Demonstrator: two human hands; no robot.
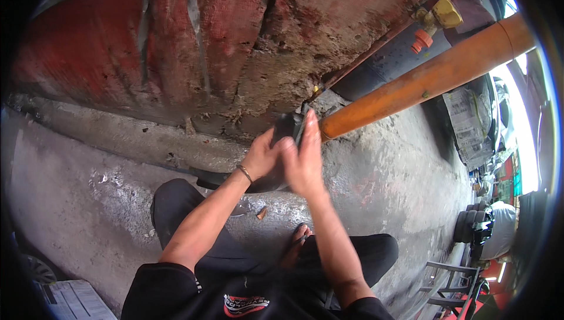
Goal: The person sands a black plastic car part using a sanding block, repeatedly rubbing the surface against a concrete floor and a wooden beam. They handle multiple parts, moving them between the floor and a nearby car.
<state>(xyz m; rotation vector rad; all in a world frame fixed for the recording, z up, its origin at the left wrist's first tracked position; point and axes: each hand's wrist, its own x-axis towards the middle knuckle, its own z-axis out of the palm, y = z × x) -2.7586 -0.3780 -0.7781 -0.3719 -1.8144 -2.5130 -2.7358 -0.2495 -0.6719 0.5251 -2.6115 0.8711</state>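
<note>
A long, curved black part [267,184], its exact kind unclear, rises from between my knees towards the foot of the wall. Around its upper left side wraps my left hand [260,157], with a bracelet at the wrist. My right hand [304,166] lies along the upper right side, its thumb across the near face and its fingers straight along the edge. That hand is slightly blurred. Dark material shows between its thumb and fingers, and whether a small separate piece sits under the palm cannot be made out.
Ahead stands a worn red wall [176,44] with crumbling plaster. An orange pipe [423,79] slants down close to my right hand, below a yellow tap [445,13]. Newspaper [467,123] covers something at right. A metal frame [452,285] stands lower right. A brown fragment [262,213] lies on the concrete floor [376,196].
</note>
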